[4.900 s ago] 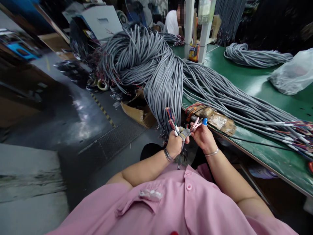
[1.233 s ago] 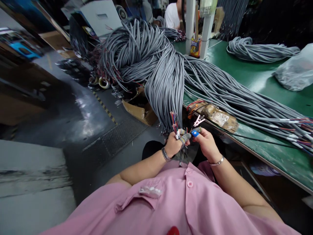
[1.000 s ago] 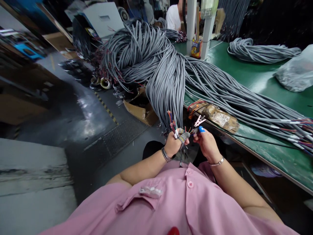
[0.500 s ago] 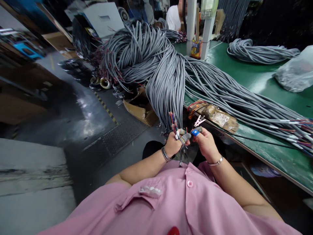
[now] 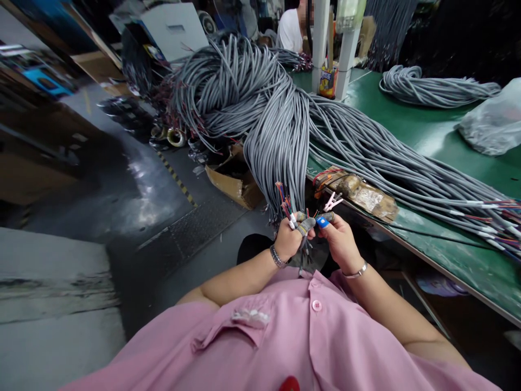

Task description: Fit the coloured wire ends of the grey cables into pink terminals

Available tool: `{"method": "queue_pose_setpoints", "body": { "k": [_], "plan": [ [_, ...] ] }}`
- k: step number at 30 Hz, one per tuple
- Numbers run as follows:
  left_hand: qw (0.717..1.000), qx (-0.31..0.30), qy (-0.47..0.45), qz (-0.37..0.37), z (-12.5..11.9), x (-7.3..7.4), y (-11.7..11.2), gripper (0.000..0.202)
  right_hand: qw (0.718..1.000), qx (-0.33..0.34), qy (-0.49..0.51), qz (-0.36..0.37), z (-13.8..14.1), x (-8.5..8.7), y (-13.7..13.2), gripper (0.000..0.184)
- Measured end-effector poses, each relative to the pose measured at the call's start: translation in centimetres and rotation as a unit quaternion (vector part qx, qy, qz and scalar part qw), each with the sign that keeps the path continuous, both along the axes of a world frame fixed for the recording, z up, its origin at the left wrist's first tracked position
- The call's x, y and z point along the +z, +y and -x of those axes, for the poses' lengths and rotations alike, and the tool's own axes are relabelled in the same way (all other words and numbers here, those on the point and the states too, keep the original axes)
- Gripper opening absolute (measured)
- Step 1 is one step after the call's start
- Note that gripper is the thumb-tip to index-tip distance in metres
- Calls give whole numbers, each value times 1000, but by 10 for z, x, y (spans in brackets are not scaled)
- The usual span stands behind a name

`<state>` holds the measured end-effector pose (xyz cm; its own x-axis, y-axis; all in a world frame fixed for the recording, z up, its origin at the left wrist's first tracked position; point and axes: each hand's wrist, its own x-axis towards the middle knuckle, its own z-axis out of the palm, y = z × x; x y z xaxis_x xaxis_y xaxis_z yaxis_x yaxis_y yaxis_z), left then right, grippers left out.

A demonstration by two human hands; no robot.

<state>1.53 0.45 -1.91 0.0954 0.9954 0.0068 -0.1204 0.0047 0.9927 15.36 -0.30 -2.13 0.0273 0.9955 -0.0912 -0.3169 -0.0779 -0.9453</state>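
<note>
My left hand (image 5: 290,238) is closed around several grey cables whose stripped ends fan out in coloured wires (image 5: 284,200) above the fist. Grey finger covers sit on its thumb and finger. Close beside it, my right hand (image 5: 340,236) pinches at the wire ends, with blue tape (image 5: 323,222) around the thumb and a grey cover on a finger. The two hands' fingertips nearly meet, and what the right fingertips grip is too small to make out. A thick bundle of grey cables (image 5: 280,141) hangs over the table edge just beyond the hands.
The green table (image 5: 439,125) runs along the right, with more grey cables, a coiled bundle (image 5: 431,87) and a plastic bag (image 5: 494,117). A pink clip (image 5: 332,202) and a taped wooden block (image 5: 366,196) lie at its edge. A cardboard box (image 5: 234,182) stands on the floor. A person (image 5: 290,31) sits beyond.
My right hand has shifted slightly left, closer to the left hand. The coloured wire ends in my left hand lean a little further left.
</note>
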Motion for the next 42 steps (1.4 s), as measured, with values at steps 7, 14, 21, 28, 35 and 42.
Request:
{"method": "queue_pose_setpoints", "body": {
  "k": [7, 14, 21, 28, 35, 42],
  "plan": [
    [999, 32, -9, 17, -1, 0, 1, 35, 998, 12, 51, 30, 2, -5, -1, 25],
    [1000, 6, 7, -13, -1, -1, 0, 34, 1000, 18, 15, 17, 1, 2, 2, 26],
    [1000, 28, 7, -4, -1, -4, 2, 35, 1000, 16, 13, 19, -1, -5, -4, 24],
    [998, 56, -25, 7, -4, -6, 1, 34, 998, 21, 49, 31, 1, -12, -9, 18],
    [994, 70, -69, 46, -3, -1, 2, 36, 995, 52, 78, 43, 1, -20, -12, 21],
    [996, -4, -92, 23, -1, 8, 6, 32, 976, 31, 193, 92, -24, -19, 21, 43]
  ]
}}
